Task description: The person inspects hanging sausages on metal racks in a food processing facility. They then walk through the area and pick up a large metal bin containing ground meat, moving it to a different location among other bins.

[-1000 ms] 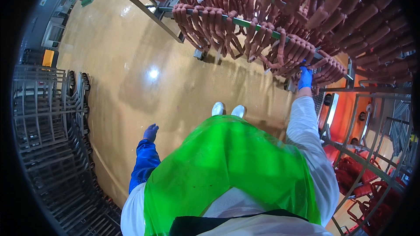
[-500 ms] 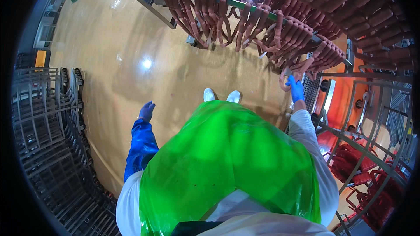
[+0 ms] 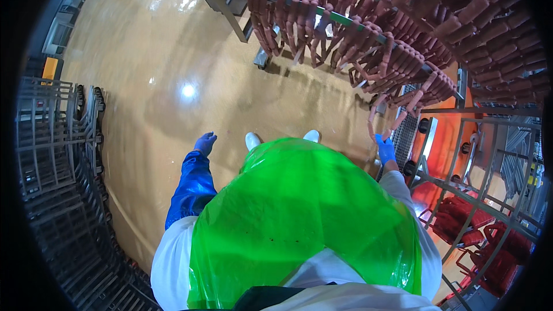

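My right hand (image 3: 385, 151), in a blue glove, is closed at the low end of a loop of linked sausages (image 3: 397, 122). The loop hangs from the near end of a green-edged rail (image 3: 340, 18), over which many reddish-brown sausage strings are draped. My left hand (image 3: 205, 143), also gloved in blue, hangs free over the floor to the left of my apron (image 3: 305, 207). Its fingers are loosely stretched and nothing is in them. A shiny blue sleeve cover (image 3: 191, 187) wraps the left forearm.
More sausage strings (image 3: 484, 23) hang at the upper right. Stacked metal racks on wheels (image 3: 52, 138) stand along the left. At the right are a metal frame (image 3: 489, 155), an orange-red surface (image 3: 446, 144) and red objects (image 3: 461, 216). The floor (image 3: 144, 80) is tan and shiny.
My right hand has come down toward me, stretching the sausage loop lower. My left hand has moved up and right slightly. My feet are farther apart, and the rack appears shifted rightward.
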{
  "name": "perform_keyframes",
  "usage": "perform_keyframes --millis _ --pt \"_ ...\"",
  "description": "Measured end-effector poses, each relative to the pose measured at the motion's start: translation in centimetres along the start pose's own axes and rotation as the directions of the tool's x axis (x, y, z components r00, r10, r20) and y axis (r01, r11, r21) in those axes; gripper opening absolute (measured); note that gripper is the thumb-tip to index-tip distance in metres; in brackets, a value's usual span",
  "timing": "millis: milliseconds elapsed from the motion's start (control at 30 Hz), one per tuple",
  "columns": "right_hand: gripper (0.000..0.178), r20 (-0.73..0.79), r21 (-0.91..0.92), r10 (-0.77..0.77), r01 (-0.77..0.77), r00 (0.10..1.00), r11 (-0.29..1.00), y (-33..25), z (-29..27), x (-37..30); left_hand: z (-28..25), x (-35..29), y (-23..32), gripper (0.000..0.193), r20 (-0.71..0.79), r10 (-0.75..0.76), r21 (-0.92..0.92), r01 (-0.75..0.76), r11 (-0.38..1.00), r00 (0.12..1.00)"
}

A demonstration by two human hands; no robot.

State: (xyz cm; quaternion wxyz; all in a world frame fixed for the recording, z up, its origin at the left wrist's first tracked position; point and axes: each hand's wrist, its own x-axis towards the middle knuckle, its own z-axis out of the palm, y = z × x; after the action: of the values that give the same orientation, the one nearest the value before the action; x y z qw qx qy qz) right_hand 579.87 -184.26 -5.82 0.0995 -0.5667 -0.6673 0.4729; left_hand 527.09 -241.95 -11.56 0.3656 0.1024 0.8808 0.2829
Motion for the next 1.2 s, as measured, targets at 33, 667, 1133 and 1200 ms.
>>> perform_keyframes --millis 33,667,1133,1200 --pt "0.040 0.002 -0.012 0.045 -0.045 0.999 0.999 -0.8 0.6 -0.4 -0.4 0.3 -2.0 0.055 -0.002 -0.016 -0.065 0.016 0.998 1.000" --pt "0.062 0.114 -0.124 -0.185 0.199 0.976 0.972 -27.5 28.4 2.0 -16.7 -3.2 -25.2 0.034 -0.084 -0.351 -0.391 0.293 0.873 0.933" --pt "0.055 0.127 0.406 -0.382 0.304 0.915 0.862 -44.3 42.6 12.6 -22.4 2.2 -13.6 0.055 -0.161 -0.147 -0.265 0.101 0.959 0.976" --pt "0.051 0.119 0.136 -0.350 0.334 0.929 0.933 -43.9 44.7 13.6 -24.0 0.7 -17.8 0.055 -0.276 -0.255 -0.372 0.142 0.917 0.927"
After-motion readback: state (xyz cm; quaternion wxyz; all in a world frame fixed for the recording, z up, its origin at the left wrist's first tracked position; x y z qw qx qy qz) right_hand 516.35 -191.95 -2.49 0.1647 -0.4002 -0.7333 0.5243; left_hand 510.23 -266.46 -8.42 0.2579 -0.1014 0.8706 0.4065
